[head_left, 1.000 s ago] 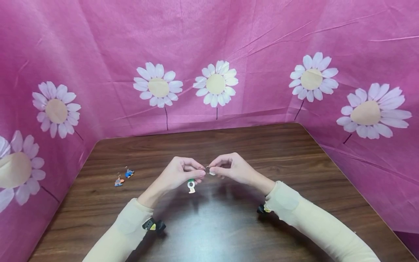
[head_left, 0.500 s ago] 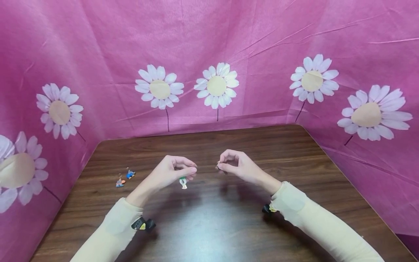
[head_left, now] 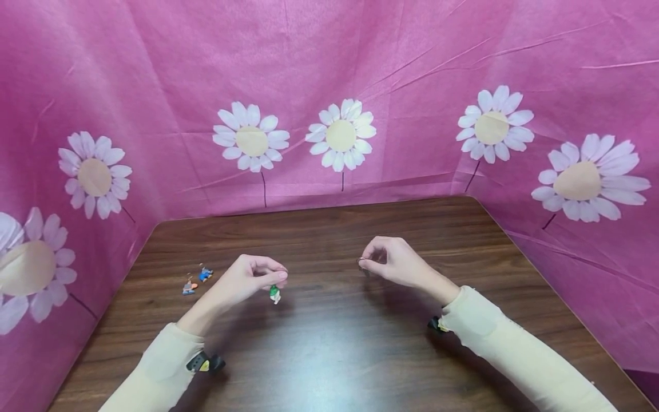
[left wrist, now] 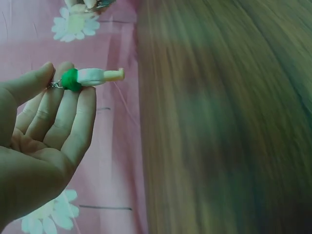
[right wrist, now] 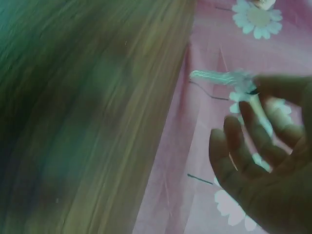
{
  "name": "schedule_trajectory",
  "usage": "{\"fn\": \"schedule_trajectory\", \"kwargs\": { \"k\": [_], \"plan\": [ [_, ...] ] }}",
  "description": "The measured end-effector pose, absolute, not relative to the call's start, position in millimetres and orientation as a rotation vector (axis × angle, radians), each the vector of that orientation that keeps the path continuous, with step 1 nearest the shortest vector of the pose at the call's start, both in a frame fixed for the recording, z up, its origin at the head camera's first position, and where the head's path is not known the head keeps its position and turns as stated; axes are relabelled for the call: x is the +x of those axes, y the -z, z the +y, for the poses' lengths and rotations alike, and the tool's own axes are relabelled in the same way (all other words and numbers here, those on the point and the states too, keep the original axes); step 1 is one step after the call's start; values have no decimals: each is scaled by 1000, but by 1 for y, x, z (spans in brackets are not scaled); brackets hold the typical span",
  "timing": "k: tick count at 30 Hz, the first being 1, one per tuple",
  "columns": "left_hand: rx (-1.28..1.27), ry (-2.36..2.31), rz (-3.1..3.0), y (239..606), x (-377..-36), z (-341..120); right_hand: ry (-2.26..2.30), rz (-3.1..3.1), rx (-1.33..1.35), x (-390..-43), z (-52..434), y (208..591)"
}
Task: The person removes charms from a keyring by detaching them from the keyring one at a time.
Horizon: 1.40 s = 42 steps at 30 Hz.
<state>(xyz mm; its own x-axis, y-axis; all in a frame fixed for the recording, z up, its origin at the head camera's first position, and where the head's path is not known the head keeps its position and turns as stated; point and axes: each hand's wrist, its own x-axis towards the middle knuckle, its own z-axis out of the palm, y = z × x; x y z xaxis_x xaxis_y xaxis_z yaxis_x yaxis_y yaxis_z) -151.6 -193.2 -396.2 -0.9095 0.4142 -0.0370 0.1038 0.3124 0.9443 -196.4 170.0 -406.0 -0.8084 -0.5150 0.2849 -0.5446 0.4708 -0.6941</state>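
Observation:
My left hand pinches the short metal chain of a small figure charm, which hangs below the fingertips. In the left wrist view the charm has a green top, a white middle and a pale yellow end. To the right and apart from it, my right hand pinches a small metal key between thumb and fingers. That key is motion-blurred in the right wrist view, with its toothed-looking blade sticking out. Both hands are above the table.
Two more small charms, one orange and blue and one blue, lie on the brown wooden table at the left. A pink curtain with printed daisies surrounds the table's back and sides.
My hands were together around a metal ring and have moved apart. The left went left with the charm, the right went right with the key.

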Motion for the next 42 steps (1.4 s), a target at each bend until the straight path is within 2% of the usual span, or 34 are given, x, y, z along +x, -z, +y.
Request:
{"fn": "schedule_trajectory", "kwargs": {
  "k": [3, 12, 23, 32, 37, 42],
  "plan": [
    [400, -1681, 2277, 404, -153, -201, -1223, -2706, 861, -199, 175, 406],
    [329, -1725, 2258, 414, -154, -217, -1651, -2696, 813, -200, 180, 411],
    [292, -1796, 2231, 423, -156, -235, -1424, -2664, 867, -201, 183, 417],
    [206, -1815, 2233, 431, -159, -249, -1064, -2626, 1008, -205, 191, 426],
    [176, -1817, 2241, 432, -161, -257, -1168, -2753, 838, -209, 196, 425],
    [133, -1821, 2228, 435, -164, -264, -1559, -2880, 620, -214, 204, 421]
  ]
}}
